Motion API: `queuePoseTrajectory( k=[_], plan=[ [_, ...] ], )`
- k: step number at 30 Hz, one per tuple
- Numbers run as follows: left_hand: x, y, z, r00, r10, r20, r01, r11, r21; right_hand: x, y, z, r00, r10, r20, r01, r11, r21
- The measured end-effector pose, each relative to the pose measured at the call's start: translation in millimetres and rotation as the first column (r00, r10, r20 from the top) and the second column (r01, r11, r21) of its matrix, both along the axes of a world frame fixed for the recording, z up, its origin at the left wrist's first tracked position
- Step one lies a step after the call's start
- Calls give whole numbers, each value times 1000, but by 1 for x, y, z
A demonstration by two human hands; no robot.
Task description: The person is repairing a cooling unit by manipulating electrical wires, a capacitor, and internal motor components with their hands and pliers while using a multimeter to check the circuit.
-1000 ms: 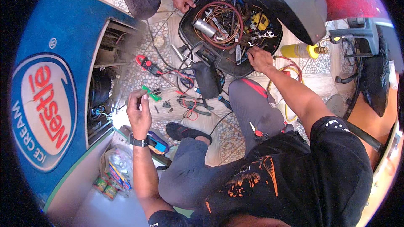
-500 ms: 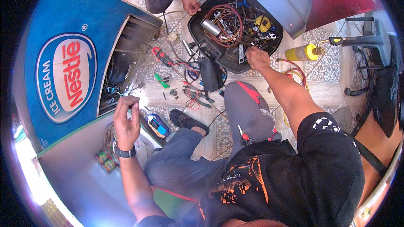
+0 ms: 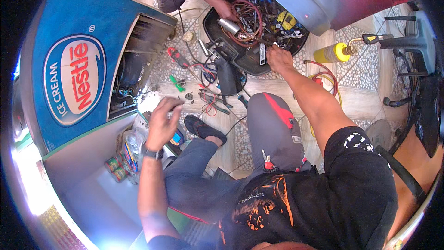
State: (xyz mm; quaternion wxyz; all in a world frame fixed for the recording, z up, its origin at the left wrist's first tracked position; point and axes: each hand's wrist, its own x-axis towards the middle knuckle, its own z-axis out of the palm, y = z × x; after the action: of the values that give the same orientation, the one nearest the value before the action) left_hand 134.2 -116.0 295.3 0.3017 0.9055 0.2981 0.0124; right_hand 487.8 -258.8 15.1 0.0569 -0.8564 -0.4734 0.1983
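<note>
Toolbox [image 3: 252, 68] rim underlies right hand [image 3: 280, 59] — left hand [image 3: 163, 122] hangs well apart.

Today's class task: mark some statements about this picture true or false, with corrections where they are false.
1. The person's right hand is at the edge of the black case. True.
2. Both of the person's own hands are at the case. False: the left hand is apart from it, nearer the blue cabinet.
3. A co-worker's hand reaches over the case. True.
4. Everything yellow is inside the case. False: a yellow cylinder is outside, to its right.
5. The red clamp meter lies outside the case. True.
6. The person's left wrist is bare. False: it wears a black watch.
</note>
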Motion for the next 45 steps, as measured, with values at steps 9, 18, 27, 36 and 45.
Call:
queuePoseTrajectory(
  k=[9, 18, 27, 36, 45],
  plan=[
    [189, 20, -213, 959, -272, 80, 248, 942, 226, 4, -5, -9, 1000, -7, -2, 7, 1000, 11],
    [211, 8, -290, 985, -160, 64, 116, 891, 439, 0, -3, -10, 1000, -11, 10, 10, 998, 55],
    [217, 16, -289, 893, 32, 450, -113, 981, 155, 4, -6, -10, 1000, -24, 2, 24, 997, 70],
    [229, 85, -241, 309, 950, 37, 159, -13, -987, 0, 0, -4, 1000, -8, 19, 7, 999, 51],
    [190, 103, -177, 404, 892, 204, 436, 8, -900, -2, -2, -17, 995, -11, 100, 0, 994, 112]
  ],
)
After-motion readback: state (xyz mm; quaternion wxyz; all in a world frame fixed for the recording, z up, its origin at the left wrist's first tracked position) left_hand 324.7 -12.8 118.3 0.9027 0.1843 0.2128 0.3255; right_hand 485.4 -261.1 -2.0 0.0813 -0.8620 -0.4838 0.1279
